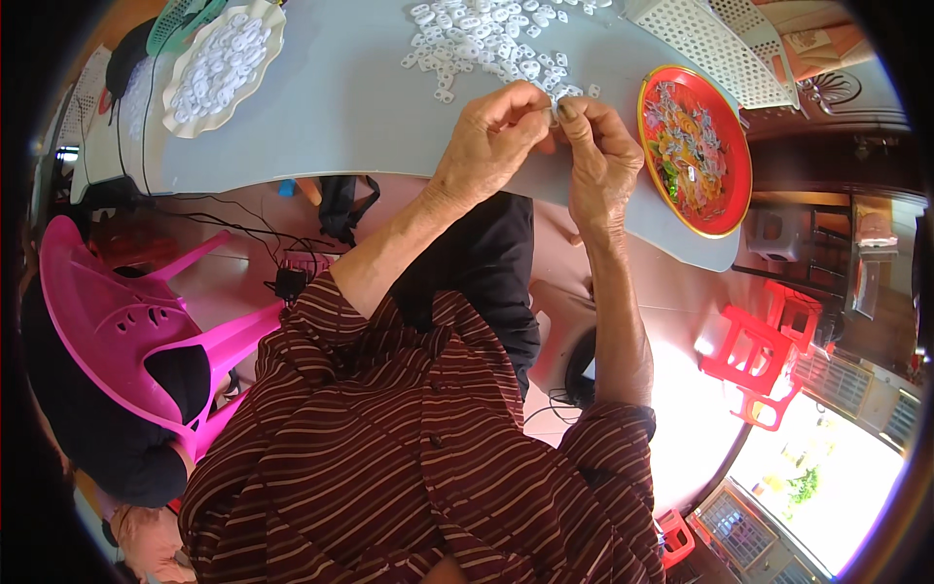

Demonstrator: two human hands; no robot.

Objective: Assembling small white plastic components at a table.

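So the left hand (496,136) and right hand (603,156) are up close together over the grey table (331,97), just left of the round red tray (737,190). Both have thumb and fingertips pinched in, and it looks like they're gripping the same small pale piece (555,115) between them. Fingers hide most of it, so I can't tell its exact shape or which hand has the firmer hold.

Up and left of the tray there's a loose spread of white plastic pieces (477,37), little rounded ones with holes, just beyond the hands. Way over to the left of the tray sits a cream wavy-rimmed dish (185,127) heaped with similar white bits, with a green basket (173,27) right by it.

The tray itself has a gold edge and a colourful printed bottom, with thin silvery slivers (671,117) scattered over it and one white bit (692,173) lying near the middle. A white perforated basket (700,51) is just beyond the tray, and some red plastic stools (749,352) are on the floor below and right of it.
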